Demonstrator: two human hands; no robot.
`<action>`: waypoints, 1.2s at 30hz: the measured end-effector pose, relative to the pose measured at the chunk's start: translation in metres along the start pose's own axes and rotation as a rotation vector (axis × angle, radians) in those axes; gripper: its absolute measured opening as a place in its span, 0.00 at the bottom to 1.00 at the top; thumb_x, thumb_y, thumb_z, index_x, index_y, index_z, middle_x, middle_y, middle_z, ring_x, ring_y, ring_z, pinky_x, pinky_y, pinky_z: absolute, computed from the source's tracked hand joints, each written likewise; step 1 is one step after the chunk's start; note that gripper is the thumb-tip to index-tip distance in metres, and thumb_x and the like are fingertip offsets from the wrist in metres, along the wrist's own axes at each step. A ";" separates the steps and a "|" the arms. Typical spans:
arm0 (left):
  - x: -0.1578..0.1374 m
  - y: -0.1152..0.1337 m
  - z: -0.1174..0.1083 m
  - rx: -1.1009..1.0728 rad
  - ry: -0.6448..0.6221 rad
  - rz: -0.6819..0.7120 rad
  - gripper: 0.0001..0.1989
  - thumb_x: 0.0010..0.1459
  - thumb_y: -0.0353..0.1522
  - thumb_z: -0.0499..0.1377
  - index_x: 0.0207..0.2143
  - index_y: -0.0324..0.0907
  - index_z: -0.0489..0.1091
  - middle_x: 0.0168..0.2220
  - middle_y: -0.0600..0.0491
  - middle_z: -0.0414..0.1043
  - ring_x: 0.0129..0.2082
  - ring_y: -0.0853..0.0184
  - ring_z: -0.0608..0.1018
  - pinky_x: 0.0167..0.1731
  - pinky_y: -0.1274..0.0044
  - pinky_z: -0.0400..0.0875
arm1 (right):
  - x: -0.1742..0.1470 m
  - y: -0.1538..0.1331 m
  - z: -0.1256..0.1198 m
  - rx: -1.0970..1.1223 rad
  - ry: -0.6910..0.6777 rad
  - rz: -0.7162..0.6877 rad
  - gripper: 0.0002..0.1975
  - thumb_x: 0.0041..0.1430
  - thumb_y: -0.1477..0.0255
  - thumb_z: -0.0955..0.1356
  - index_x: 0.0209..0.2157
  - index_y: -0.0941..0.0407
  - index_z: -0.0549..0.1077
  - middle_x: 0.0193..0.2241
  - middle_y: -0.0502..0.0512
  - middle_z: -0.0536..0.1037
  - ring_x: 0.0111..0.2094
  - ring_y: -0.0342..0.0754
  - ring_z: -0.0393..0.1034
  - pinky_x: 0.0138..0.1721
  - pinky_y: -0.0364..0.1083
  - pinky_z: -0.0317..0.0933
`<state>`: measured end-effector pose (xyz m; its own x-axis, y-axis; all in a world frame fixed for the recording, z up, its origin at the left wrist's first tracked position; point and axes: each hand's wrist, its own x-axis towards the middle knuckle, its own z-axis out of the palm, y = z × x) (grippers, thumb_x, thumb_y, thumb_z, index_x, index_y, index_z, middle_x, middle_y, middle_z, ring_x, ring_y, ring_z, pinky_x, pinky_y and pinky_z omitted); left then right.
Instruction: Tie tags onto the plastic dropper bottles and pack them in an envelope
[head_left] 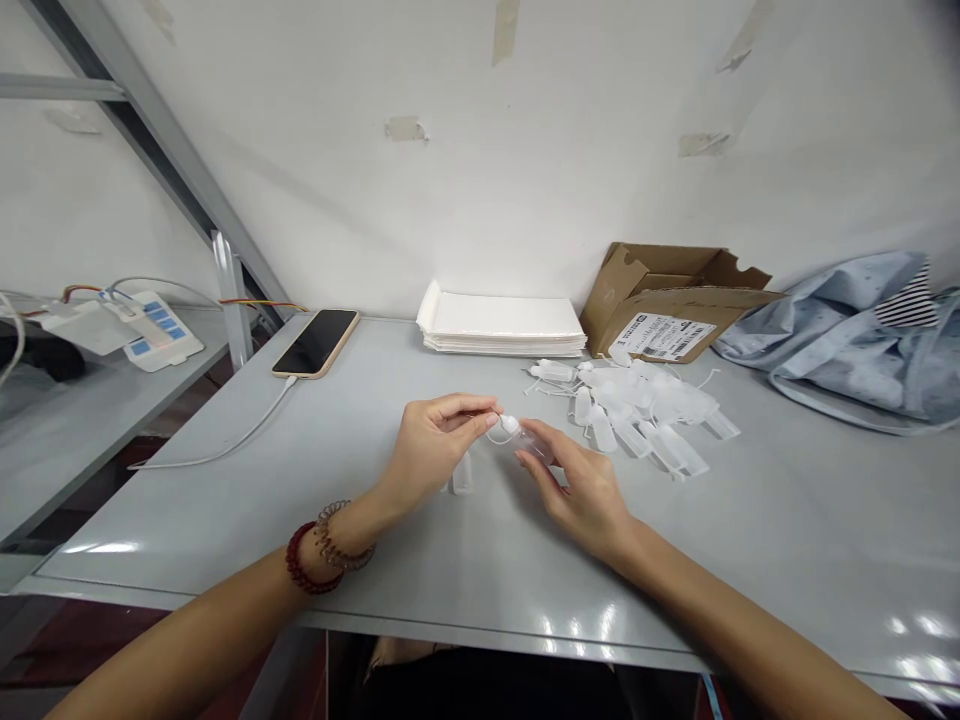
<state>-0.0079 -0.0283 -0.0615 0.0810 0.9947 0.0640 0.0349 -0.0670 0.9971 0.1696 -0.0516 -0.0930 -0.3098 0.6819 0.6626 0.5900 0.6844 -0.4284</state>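
Note:
My right hand [589, 490] is closed around a small clear plastic bottle [534, 445], tilted with its white cap end [510, 425] toward the left. The fingers of my left hand [431, 445] pinch together just left of that end. A thin white strap [495, 440] curves from the bottle's neck to the left fingertips, which seem to hold it. Partly hidden behind the left hand, a small translucent piece [463, 475] lies on the grey table [420, 590]. To the right is a pile of similar translucent pieces [637, 400], several with thin straps.
A stack of white padded envelopes [502, 325] lies against the wall beside an open cardboard box [667, 310]. Patterned light-blue fabric [847, 330] is heaped at the right. A phone [316, 342] with a white cable [247, 435] rests at the left, near a power strip [161, 330].

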 end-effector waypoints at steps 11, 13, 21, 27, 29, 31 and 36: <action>-0.004 0.003 0.007 -0.073 0.078 -0.029 0.09 0.49 0.32 0.66 0.35 0.38 0.77 0.33 0.52 0.80 0.35 0.68 0.80 0.38 0.79 0.75 | -0.001 0.000 0.001 -0.065 0.058 -0.018 0.14 0.61 0.77 0.64 0.49 0.55 0.65 0.32 0.53 0.80 0.26 0.43 0.74 0.26 0.41 0.69; -0.004 0.002 0.007 -0.083 0.079 -0.023 0.08 0.49 0.31 0.66 0.34 0.38 0.77 0.33 0.52 0.80 0.34 0.69 0.80 0.37 0.79 0.75 | -0.001 -0.001 0.001 -0.060 0.058 -0.017 0.14 0.61 0.77 0.64 0.49 0.55 0.66 0.33 0.53 0.80 0.26 0.43 0.74 0.26 0.41 0.69; -0.007 0.000 0.007 -0.062 0.095 -0.007 0.06 0.49 0.31 0.66 0.32 0.40 0.79 0.34 0.53 0.81 0.33 0.69 0.80 0.38 0.79 0.76 | -0.003 -0.002 0.004 -0.047 0.050 0.034 0.14 0.61 0.76 0.64 0.49 0.55 0.67 0.33 0.53 0.80 0.26 0.44 0.75 0.26 0.41 0.69; -0.009 0.000 0.008 -0.037 0.105 -0.006 0.07 0.50 0.32 0.66 0.33 0.41 0.80 0.35 0.53 0.81 0.34 0.68 0.80 0.41 0.78 0.75 | -0.004 -0.002 0.005 -0.041 0.041 0.039 0.14 0.60 0.77 0.65 0.48 0.55 0.66 0.34 0.54 0.80 0.26 0.43 0.75 0.26 0.41 0.70; -0.010 0.000 0.008 -0.039 0.121 -0.003 0.06 0.50 0.32 0.66 0.32 0.42 0.80 0.35 0.53 0.81 0.34 0.68 0.80 0.41 0.78 0.75 | -0.004 -0.002 0.006 -0.037 0.042 0.046 0.14 0.60 0.77 0.64 0.48 0.55 0.66 0.34 0.54 0.80 0.27 0.44 0.75 0.26 0.41 0.70; -0.010 0.000 0.008 -0.042 0.132 0.000 0.06 0.49 0.32 0.66 0.32 0.42 0.80 0.34 0.54 0.81 0.33 0.69 0.80 0.40 0.79 0.75 | -0.004 -0.003 0.006 -0.043 0.043 0.047 0.15 0.60 0.77 0.65 0.49 0.54 0.66 0.34 0.54 0.80 0.27 0.44 0.76 0.27 0.41 0.71; -0.008 -0.002 0.009 -0.048 0.136 -0.016 0.05 0.49 0.32 0.66 0.31 0.42 0.80 0.33 0.54 0.81 0.33 0.70 0.80 0.39 0.82 0.75 | -0.004 -0.003 0.006 -0.058 0.053 0.035 0.14 0.60 0.77 0.65 0.48 0.55 0.66 0.34 0.54 0.80 0.26 0.44 0.75 0.27 0.41 0.71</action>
<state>0.0003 -0.0373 -0.0640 -0.0553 0.9972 0.0498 -0.0128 -0.0506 0.9986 0.1647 -0.0549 -0.0980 -0.2491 0.6891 0.6805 0.6424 0.6434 -0.4163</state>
